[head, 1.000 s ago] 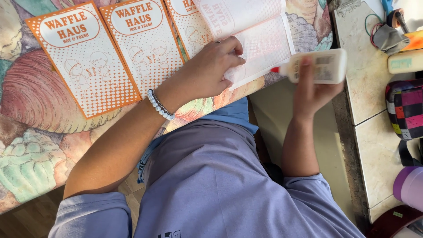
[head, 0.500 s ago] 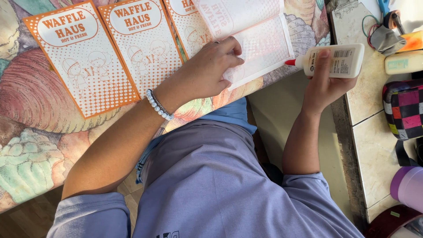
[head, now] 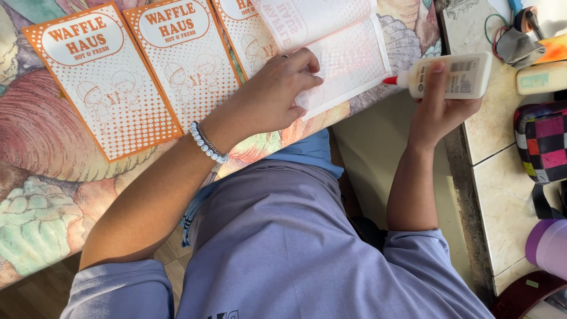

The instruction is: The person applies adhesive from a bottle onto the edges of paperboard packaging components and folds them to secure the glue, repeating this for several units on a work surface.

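1. Nearest the camera: lavender shirt (head: 283, 248) filling the lower middle, both bare forearms reaching up and away from it, a strip of blue cloth (head: 307, 155) showing at the table's near edge
2. On the left wrist: a pale beaded bracelet (head: 208, 143)
3. Left hand (head: 277, 94): palm down, fingers curled loosely, fingertips pressing on the near corner of an opened paper sleeve (head: 339, 50); nothing gripped, only held flat
4. Opened paper sleeve: white with faint orange dots, lying at the table's near edge, upper flap folded back, its lower left part hidden under the left hand
5. Right hand (head: 440, 103): closed around a white glue bottle (head: 452, 75), thumb on top; bottle lying sideways in the air over the gap between table and counter, red tip (head: 390, 80) pointing at the sleeve's right edge, just beside it, contact impossible to tell
6. Left of the hands: three flat orange-and-white printed sleeves (head: 106, 82) side by side on a shell-patterned tablecloth (head: 41, 195), the third partly covered by the opened one
7. Far right, on a tiled counter (head: 502, 177): a checked pouch (head: 542, 142), a pale tube (head: 540, 78), a purple cup (head: 549, 248), a grey cloth (head: 514, 46) with cables at the top corner
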